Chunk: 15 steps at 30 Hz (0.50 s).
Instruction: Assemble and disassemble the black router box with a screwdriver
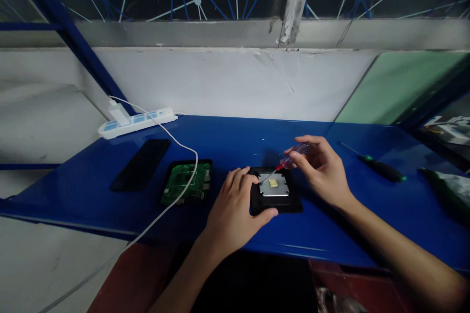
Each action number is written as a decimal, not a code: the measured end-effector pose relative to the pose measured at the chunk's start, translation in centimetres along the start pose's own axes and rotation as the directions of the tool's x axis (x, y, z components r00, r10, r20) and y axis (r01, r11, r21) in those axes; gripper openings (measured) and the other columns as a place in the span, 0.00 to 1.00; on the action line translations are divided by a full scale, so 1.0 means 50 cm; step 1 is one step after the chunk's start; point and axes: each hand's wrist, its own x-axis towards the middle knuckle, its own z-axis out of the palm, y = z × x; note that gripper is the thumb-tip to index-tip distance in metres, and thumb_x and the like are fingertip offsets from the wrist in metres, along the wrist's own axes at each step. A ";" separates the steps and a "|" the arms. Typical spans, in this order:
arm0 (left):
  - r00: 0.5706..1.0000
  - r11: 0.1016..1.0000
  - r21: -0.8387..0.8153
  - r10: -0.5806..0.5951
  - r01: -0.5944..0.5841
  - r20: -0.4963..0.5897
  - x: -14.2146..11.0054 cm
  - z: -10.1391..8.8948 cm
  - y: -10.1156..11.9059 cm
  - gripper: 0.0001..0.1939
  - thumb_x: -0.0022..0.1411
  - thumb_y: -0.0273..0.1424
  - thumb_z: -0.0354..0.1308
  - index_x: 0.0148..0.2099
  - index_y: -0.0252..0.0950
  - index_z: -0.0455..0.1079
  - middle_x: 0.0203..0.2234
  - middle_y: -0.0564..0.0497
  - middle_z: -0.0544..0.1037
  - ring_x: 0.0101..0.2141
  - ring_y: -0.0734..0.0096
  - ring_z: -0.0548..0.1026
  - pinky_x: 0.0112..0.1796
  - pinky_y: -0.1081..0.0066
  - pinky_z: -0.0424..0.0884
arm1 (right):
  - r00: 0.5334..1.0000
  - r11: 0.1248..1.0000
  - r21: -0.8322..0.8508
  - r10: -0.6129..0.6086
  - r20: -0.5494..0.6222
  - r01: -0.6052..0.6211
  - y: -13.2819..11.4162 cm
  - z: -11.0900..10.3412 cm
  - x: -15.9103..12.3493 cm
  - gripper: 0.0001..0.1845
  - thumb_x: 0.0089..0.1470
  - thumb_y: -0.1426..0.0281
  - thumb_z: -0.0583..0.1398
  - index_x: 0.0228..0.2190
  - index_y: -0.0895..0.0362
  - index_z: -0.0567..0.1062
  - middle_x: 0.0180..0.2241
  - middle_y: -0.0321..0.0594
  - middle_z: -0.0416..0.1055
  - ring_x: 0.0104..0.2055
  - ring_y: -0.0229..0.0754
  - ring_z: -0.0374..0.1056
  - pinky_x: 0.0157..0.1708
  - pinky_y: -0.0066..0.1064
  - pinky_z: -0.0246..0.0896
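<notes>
A black case part (293, 204) lies on the blue table with a silver metal plate (273, 190) on it. On the plate is a small pale yellow pad (273, 183). My left hand (235, 205) rests along the case's left side, thumb and fingers spread against its edges. In my right hand (323, 168) is a screwdriver (299, 151) with a clear handle and red collar. It is tilted, and its tip reaches the plate's upper left corner, near my left fingertips. Whether a screw sits under the tip is too small to tell.
Left of my hands lies a green circuit board (183, 183) in a dark tray, crossed by a white cable (161, 215). Beyond are a black phone-like slab (141, 164) and a power strip (139, 121). A second screwdriver (382, 167) lies at right, near a dark-and-silver bag (446, 190).
</notes>
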 end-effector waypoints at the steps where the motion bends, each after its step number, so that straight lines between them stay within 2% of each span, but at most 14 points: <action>1: 1.000 1.000 0.000 0.001 -0.001 0.001 0.000 0.000 0.000 0.26 0.56 0.39 0.70 0.51 0.39 0.62 0.59 0.39 0.67 0.62 0.45 0.61 0.59 0.44 0.64 | 1.000 1.000 -0.005 0.000 -0.001 0.000 0.000 0.000 0.000 0.18 0.56 0.65 0.66 0.48 0.53 0.70 0.37 0.38 0.79 0.32 0.38 0.78 0.33 0.30 0.75; 11: 1.000 1.000 0.008 -0.005 0.005 0.024 0.000 -0.003 0.005 0.21 0.57 0.40 0.69 0.48 0.40 0.65 0.60 0.41 0.66 0.62 0.45 0.61 0.58 0.43 0.64 | 1.000 0.999 -0.039 0.004 -0.001 -0.004 0.001 -0.001 0.000 0.19 0.57 0.65 0.65 0.48 0.52 0.71 0.37 0.38 0.79 0.32 0.38 0.77 0.34 0.31 0.74; 15: 0.999 1.000 0.021 -0.015 0.015 0.039 0.001 -0.002 0.004 0.22 0.57 0.40 0.69 0.48 0.39 0.65 0.60 0.41 0.66 0.62 0.45 0.61 0.59 0.45 0.64 | 0.998 0.997 -0.061 -0.052 -0.047 0.049 -0.002 0.001 -0.002 0.18 0.57 0.66 0.66 0.48 0.52 0.71 0.37 0.38 0.79 0.32 0.39 0.77 0.35 0.32 0.75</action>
